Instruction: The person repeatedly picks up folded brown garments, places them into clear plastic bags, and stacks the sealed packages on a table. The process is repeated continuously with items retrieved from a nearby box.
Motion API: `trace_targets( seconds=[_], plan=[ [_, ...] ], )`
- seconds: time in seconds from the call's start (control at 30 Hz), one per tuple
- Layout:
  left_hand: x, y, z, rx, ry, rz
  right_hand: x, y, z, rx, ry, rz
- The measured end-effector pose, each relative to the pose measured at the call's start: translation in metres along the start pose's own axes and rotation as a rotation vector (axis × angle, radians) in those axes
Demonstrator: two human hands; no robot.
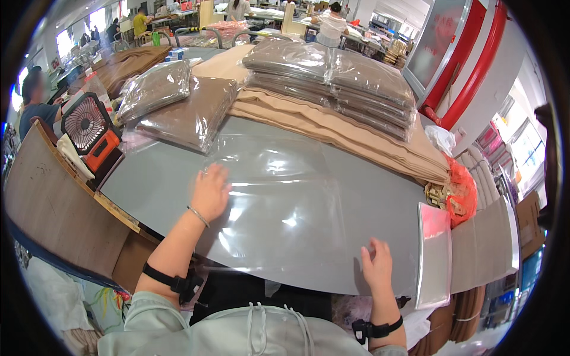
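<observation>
A clear plastic bag (285, 209) lies flat on the grey tabletop (378, 196) in front of me, its film catching bright reflections. My left hand (211, 191) is at the bag's left edge, fingers apart and a little blurred; whether it touches the film I cannot tell. To the right of the bag, my right hand (377, 263) hovers over the table's near part with thumb and fingers spread, holding nothing. Beyond the bag's far left corner, brown folded fabric in clear bags (187, 115) rests on the table.
Tan folded cloth (338, 124) runs across the back, bearing stacks of bagged brown fabric (329, 80). An orange-and-black fan (91, 129) stands at left. A pile of plastic sleeves (434, 256) and a red plastic bag (461, 191) lie at right. A person (38, 102) sits at far left.
</observation>
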State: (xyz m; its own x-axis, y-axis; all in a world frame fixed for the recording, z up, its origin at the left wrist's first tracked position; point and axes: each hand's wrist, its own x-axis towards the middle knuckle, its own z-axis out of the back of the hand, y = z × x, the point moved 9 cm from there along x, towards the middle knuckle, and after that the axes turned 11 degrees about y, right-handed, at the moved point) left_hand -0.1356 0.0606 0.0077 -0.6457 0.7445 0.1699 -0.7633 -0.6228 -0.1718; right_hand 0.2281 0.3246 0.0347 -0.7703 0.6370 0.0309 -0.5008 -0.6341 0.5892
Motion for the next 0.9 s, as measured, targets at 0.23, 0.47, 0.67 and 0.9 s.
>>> trace_targets(
  seconds=[0.23, 0.47, 0.67, 0.9],
  plan=[
    [-0.006, -0.047, -0.009, -0.403, 0.207, 0.005, 0.040, 0.061, -0.086, -0.493, 0.340, 0.289],
    [-0.228, 0.217, 0.045, -0.570, -0.667, 0.500, 0.021, 0.064, -0.049, -0.235, 0.109, 0.511],
    [-0.585, 0.314, -0.142, -0.421, -0.225, 1.559, 0.000, 0.114, -0.057, -0.194, 0.192, 0.623],
    [-0.684, 0.244, -0.330, -1.368, -0.588, 1.953, -0.009, 0.190, -0.090, -0.275, 0.343, 0.776]
  ],
)
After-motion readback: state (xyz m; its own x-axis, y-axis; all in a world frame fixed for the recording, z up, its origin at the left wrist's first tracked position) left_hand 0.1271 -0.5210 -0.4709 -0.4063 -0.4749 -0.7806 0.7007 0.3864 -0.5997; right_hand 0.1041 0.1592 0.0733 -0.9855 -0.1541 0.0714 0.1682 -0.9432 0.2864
